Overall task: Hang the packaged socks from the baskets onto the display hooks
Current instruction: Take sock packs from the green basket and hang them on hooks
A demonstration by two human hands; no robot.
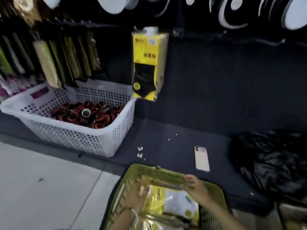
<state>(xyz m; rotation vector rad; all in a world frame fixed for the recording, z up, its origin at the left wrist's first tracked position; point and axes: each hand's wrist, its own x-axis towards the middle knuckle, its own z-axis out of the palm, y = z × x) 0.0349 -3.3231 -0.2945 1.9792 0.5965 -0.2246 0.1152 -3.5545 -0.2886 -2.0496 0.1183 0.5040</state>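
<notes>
packaged socks (176, 201) lie stacked in the green basket (157, 170) below you. your right hand (196, 188) pinches the top pack (167, 183) by its end, likely to free its hanger; your left hand (137, 195) is too blurred to tell its grip.

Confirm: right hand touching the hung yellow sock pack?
Apart. Head view: right hand down at the green basket; yellow sock pack hangs far above.

Left hand (138, 194), right hand (196, 186) motion-blurred, grips unclear. Olive-green wire basket (159, 170) cut by bottom edge. White price label (152, 42) on yellow sock pack (146, 63) illegible.
</notes>
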